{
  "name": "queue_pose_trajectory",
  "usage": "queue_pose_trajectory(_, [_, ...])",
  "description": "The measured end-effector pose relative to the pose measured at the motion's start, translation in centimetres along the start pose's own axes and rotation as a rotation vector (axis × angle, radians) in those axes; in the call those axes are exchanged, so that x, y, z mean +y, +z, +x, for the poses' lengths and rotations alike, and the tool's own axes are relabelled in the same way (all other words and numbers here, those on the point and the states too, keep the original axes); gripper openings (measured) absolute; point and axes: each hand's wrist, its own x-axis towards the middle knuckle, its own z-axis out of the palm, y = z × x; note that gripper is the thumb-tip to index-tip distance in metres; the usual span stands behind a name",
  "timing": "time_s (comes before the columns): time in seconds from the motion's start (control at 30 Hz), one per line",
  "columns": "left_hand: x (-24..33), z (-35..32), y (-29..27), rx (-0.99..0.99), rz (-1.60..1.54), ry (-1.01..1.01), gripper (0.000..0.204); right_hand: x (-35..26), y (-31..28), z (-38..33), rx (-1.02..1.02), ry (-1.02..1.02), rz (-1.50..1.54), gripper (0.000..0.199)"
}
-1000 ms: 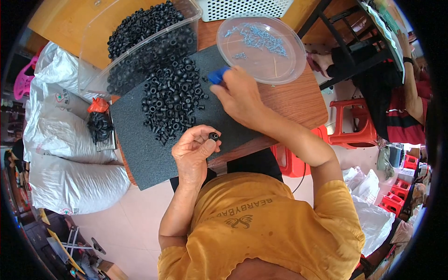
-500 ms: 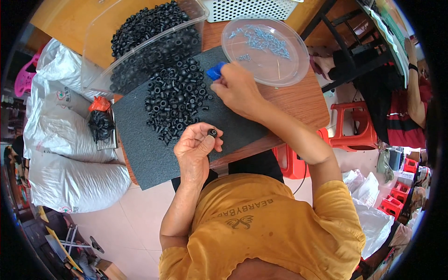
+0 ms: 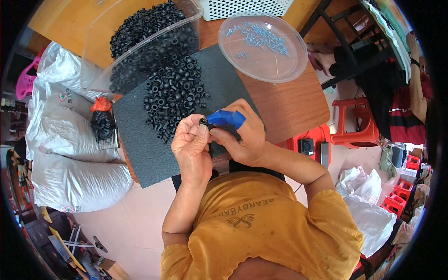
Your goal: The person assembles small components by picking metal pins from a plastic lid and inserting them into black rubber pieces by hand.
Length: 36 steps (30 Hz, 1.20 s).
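Note:
My left hand (image 3: 191, 144) pinches a small black ring-topped part (image 3: 203, 121) between thumb and fingers. Close against it is my right hand (image 3: 245, 137), its fingers closed with a bright blue piece (image 3: 226, 119) at the index finger. The near end of the blue piece meets the black part; I cannot tell if it is a held tool or a wrapping on the finger. A heap of similar black parts (image 3: 175, 93) lies beyond my left hand on a dark grey mat (image 3: 144, 163).
A clear tub (image 3: 198, 42) full of black parts stands at the far left. A clear round lid (image 3: 294, 60) with small bluish metal pieces lies at the far right, before a white perforated basket (image 3: 247, 9). White sacks (image 3: 79, 177) flank the table; red stools (image 3: 354, 123) stand right.
My right hand has come back toward me from beside the round lid, bringing the blue piece to the black part. My left hand has stayed nearly in place, still pinching the part.

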Motion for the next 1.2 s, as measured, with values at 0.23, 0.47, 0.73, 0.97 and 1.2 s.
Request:
queue_pose_trajectory(0.23, [0.2, -0.2, 1.1, 0.000, 0.073, 0.050, 0.017, -1.4, -1.8, 0.2, -0.037, 0.358, 0.143, 0.016])
queue_pose_trajectory(0.47, [-1.2, -0.8, 1.2, 0.010, 0.318, 0.340, 0.021, -1.6, -0.7, -0.3, -0.050, 0.648, 0.279, 0.016])
queue_pose_trajectory(0.73, [-1.4, -1.1, 1.2, 0.013, 0.306, 0.304, 0.023, -1.9, -1.0, -0.3, -0.009, 0.811, 0.377, 0.014])
queue_pose_trajectory(0.97, [-0.7, -0.6, 0.5, -0.062, 0.064, 0.002, 0.022, -1.5, -2.7, 0.5, -0.021, 0.812, 0.516, 0.017])
queue_pose_trajectory(1.2, [-0.5, -0.6, 0.5, -0.123, 0.093, -0.050, 0.024, -1.2, -3.7, 1.0, -0.199, 0.810, 0.435, 0.021])
